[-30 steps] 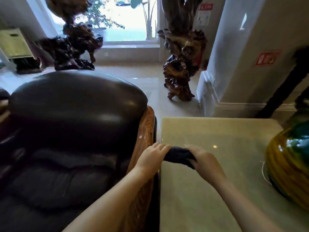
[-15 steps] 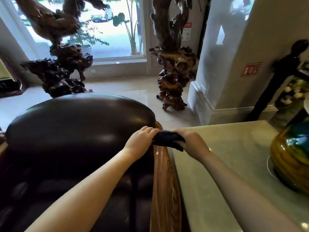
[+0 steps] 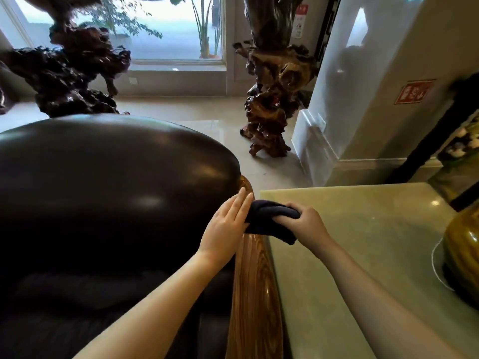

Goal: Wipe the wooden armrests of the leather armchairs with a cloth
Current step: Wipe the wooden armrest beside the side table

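Cloth [image 3: 269, 218] on the wooden armrest [image 3: 255, 286]
Right hand [image 3: 307, 224] fingers grip the dark cloth; left hand [image 3: 225, 229] lies flat, fingers straight, beside it on the armchair [image 3: 108, 182].

A lobby or lounge of a hotel-like building is suggested. A dark leather armchair [image 3: 108, 193] with a polished wooden armrest [image 3: 255, 294] is set beside a pale stone-topped table [image 3: 363, 255]. Two large gnarled root carvings [image 3: 274, 81] are displayed on a glossy tiled floor [image 3: 181, 110] before a tall window [image 3: 166, 27]. A red safety sign [image 3: 414, 91] is fixed low on a pillar, and a glazed vase [image 3: 464, 257] is seen at the right edge.
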The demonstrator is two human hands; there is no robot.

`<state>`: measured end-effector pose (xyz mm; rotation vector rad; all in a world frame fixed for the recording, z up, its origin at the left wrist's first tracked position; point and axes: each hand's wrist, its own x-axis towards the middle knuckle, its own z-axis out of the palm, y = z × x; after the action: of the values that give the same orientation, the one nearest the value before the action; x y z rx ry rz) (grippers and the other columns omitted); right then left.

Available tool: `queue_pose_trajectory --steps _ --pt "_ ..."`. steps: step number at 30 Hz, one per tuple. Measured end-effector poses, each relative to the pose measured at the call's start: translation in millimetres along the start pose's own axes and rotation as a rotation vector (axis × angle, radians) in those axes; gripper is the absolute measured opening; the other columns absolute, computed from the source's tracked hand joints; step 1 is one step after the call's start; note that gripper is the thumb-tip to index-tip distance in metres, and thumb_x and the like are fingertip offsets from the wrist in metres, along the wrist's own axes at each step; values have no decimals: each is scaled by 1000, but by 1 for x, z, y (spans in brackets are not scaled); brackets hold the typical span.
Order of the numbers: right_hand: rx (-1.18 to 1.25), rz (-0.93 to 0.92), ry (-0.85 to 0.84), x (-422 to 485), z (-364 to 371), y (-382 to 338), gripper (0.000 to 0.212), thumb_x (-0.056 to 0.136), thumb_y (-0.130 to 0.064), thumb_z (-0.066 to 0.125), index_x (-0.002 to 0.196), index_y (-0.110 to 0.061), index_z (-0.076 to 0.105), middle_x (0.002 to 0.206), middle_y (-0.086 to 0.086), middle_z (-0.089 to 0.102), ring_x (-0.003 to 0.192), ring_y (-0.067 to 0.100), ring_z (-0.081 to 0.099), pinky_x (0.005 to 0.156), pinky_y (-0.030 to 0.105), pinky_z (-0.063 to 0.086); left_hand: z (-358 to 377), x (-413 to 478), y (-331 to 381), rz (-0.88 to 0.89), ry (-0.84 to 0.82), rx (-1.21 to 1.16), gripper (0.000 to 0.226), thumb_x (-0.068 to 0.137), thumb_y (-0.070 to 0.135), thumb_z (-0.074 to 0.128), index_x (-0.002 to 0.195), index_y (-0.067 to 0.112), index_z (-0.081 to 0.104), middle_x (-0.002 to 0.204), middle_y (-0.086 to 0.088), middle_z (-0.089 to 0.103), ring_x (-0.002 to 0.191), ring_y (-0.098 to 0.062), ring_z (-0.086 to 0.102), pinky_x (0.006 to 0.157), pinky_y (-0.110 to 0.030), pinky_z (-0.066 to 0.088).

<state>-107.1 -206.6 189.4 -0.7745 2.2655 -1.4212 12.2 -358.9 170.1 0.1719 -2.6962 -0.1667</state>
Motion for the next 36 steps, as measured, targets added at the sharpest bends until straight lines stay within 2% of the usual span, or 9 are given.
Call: queue_pose_trajectory --steps 3,5,8,11,14,19,22,26,36 --pt "-43 68 165 16 11 40 16 79 -16 68 69 -22 57 65 -1 62 61 12 59 47 16 43 58 -37 0 31 -107 110 55 95 36 37 143 11 26 150 -11 29 139 -26 24 116 -49 20" --pt "-117 86 269 25 22 66 19 80 -16 66 68 -21 52 63 0 59 59 16 55 45 20 36 99 -68 3 144 -268 60 57 95 44 31 144 19 24 151 -3 25 141 -22 18 115 -46 9" --pt "-279 57 360 35 47 102 11 80 -14 65 84 -14 55 77 10 65 68 28 59 53 27 35 150 -106 11 337 -464 4 59 95 53 29 146 24 22 153 3 24 141 -15 15 112 -39 5" --pt "-477 -25 397 46 77 128 31 78 -11 68 107 -9 57 96 17 66 86 35 60 66 28 38 183 -129 13 397 -525 -36 62 96 58 21 148 25 14 155 4 18 143 -14 9 112 -37 3" --pt "-663 -148 241 61 110 145 48 79 -9 65 125 -4 50 116 21 61 105 35 55 82 38 47 197 -137 11 367 -523 -104 64 95 58 23 148 24 9 156 4 14 144 -14 3 115 -36 -1" --pt "-693 -243 -107 68 146 166 61 86 -44 53 134 -10 38 151 12 32 129 33 31 104 46 32 203 -133 9 387 -480 -137 66 95 55 28 148 21 9 153 1 11 144 -14 -3 116 -38 -4" --pt "-616 -242 -148 80 136 173 47 90 -34 50 133 -14 44 150 9 36 125 34 35 106 43 30 203 -133 8 392 -471 -163 67 95 53 31 148 20 8 156 -1 11 144 -14 -6 117 -38 -7" --pt "-758 -346 -207 93 129 180 51 85 -35 57 133 -19 46 149 6 38 124 38 34 106 45 30 208 -138 9 391 -448 -160 67 95 53 31 148 20 7 156 -2 9 144 -15 -6 117 -39 -6" --pt "-672 -493 -199 41 132 182 42 83 -23 63 123 -14 56 136 9 54 112 37 44 97 47 40 208 -139 12 384 -416 -124 67 95 54 29 147 17 10 155 -5 13 144 -16 -3 118 -38 -4"
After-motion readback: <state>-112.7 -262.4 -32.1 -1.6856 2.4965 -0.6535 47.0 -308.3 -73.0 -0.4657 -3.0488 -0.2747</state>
